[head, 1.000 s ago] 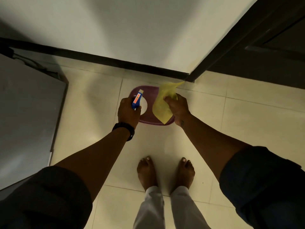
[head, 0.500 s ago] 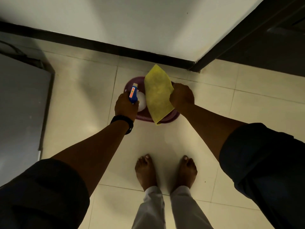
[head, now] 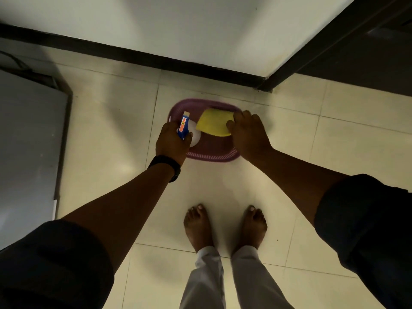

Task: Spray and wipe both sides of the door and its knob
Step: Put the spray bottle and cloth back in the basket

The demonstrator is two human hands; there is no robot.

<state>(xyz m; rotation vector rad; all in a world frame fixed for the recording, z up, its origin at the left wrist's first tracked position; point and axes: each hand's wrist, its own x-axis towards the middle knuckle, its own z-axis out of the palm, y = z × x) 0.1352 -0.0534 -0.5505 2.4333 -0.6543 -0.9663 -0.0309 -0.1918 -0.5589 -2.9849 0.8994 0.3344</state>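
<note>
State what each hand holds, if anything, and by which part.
The left hand grips the spray bottle around its neck, below the trigger. The right hand holds the yellow cloth by its right edge.

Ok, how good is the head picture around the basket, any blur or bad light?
Head view: dim yellowish light, sleeves nearly black. Head view: the far rim of the basket is smeared by blur, yet the spray bottle in the left hand and the cloth in the right hand read clearly. Head view: the floor is brightest before the feet.
</note>
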